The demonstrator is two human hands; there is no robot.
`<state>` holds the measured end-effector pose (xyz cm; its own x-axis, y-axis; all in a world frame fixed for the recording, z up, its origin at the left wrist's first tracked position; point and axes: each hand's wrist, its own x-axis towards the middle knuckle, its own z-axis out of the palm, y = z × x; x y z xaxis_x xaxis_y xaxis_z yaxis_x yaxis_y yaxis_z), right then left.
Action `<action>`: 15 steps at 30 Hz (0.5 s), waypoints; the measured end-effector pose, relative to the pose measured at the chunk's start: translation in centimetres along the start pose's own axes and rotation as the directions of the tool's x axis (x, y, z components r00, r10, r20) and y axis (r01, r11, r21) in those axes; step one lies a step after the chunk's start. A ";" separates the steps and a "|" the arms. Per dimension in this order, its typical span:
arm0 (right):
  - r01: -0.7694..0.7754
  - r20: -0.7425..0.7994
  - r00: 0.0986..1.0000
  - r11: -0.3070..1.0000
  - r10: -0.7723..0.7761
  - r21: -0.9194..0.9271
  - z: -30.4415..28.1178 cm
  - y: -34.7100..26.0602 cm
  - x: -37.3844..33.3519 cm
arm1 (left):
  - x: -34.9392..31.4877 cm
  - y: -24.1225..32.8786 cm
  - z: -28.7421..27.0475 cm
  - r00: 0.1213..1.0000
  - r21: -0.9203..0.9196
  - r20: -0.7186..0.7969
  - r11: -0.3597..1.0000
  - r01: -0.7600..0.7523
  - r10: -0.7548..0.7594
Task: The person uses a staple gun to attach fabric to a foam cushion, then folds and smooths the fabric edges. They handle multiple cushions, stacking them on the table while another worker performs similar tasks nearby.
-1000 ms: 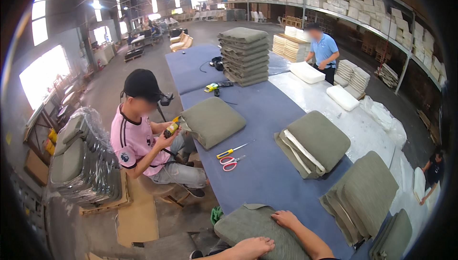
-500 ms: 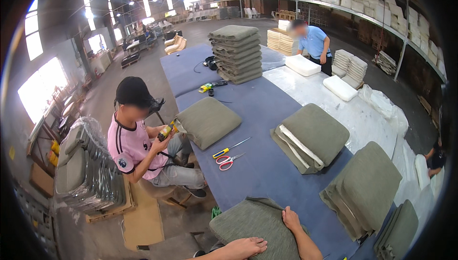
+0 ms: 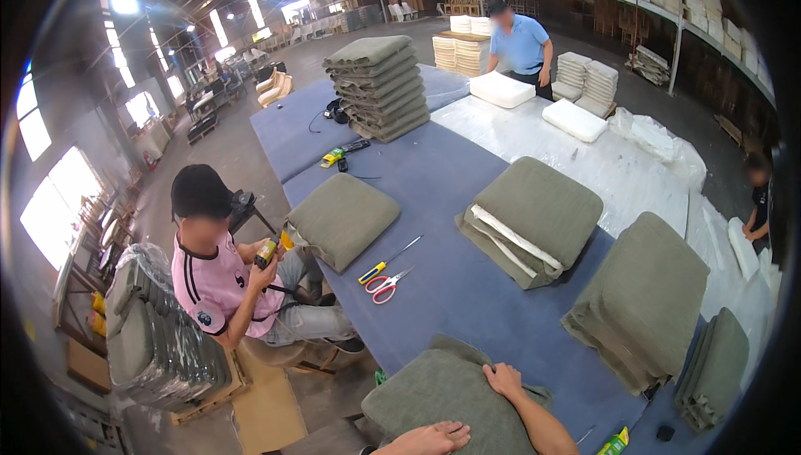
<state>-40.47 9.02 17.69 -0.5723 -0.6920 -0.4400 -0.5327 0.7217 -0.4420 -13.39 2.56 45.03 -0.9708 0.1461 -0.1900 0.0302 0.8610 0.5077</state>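
Observation:
A grey-green fabric-covered cushion (image 3: 442, 392) lies at the table's near edge, in front of me. My left hand (image 3: 435, 437) rests flat on its near part, fingers stretched out. Over its right far edge lies my right hand (image 3: 505, 378), fingers slightly spread on the fabric. A loose flap of cloth stands up along the far edge. Farther along the table are red-handled scissors (image 3: 384, 288) and a yellow-and-blue-handled screwdriver (image 3: 388, 260). Close to my right forearm lies a green-and-yellow packet (image 3: 615, 441).
Covered cushions (image 3: 534, 219) and a cushion stack (image 3: 380, 88) stand on the blue table (image 3: 434, 305). At left sits a person in pink (image 3: 221, 284) holding a yellow-and-black tool. A person in blue (image 3: 519, 44) stands by white foam pads (image 3: 502, 89). Wrapped cushions (image 3: 167, 338) stand at left.
My right hand has gone from gripping the raised cloth edge to lying on the cushion. My left hand stays on the cushion. The whole view has shifted; the packet now shows near my right forearm.

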 end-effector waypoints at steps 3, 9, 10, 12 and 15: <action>-0.012 0.035 0.999 1.000 0.012 -0.003 -0.7 -1.2 1.1 | 0.6 -0.3 -1.1 1.000 -0.017 0.027 1.000 0.007 -0.007; 0.127 -0.109 0.986 0.992 -0.124 0.018 1.8 1.6 4.3 | 2.8 -2.3 -2.9 1.000 -0.027 -0.021 1.000 -0.006 0.006; 0.130 -0.090 0.988 0.990 -0.125 0.061 1.9 2.0 4.6 | 3.3 -2.5 -3.6 0.999 0.014 -0.003 0.999 -0.040 0.040; 0.159 -0.138 0.979 0.986 -0.151 0.051 2.0 2.0 4.3 | 3.4 -2.0 -3.6 0.993 0.052 0.033 0.992 -0.117 0.115; 0.135 -0.106 0.986 0.990 -0.130 0.035 1.0 1.4 4.2 | 2.2 -2.9 -0.4 0.858 0.202 -0.217 0.881 -0.428 0.466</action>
<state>-42.97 7.10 14.45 -0.5607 -0.7742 -0.2937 -0.5827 0.6209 -0.5243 -15.75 0.17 43.45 -0.8703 0.4207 0.2561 0.4897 0.7946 0.3589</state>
